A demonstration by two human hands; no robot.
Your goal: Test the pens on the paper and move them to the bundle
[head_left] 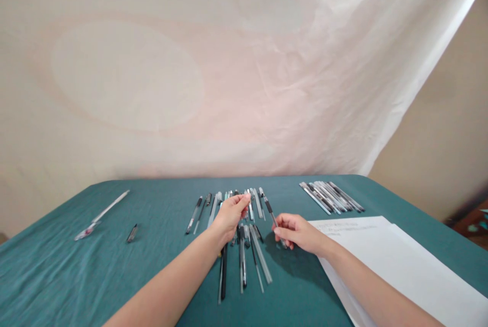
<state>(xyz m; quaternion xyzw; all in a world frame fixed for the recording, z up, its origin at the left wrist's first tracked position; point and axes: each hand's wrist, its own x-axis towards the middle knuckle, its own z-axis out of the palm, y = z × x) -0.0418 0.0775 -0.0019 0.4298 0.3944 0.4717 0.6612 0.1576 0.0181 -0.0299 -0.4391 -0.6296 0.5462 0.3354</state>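
Observation:
Several pens (244, 245) lie in a loose heap on the teal tablecloth (76, 276). My left hand (231, 215) hovers over the heap with fingertips pinched together at a pen near the top of the pile. My right hand (295, 232) is just right of the heap, fingers curled round a black and clear pen (271, 212) that points away from me.
A second row of pens (331, 197) lies at the far right of the table. White paper sheets (400, 266) lie at the right. At the left rest a white pen (102, 214) and a small dark cap (131, 233). A pale cloth backdrop (229, 62) hangs behind.

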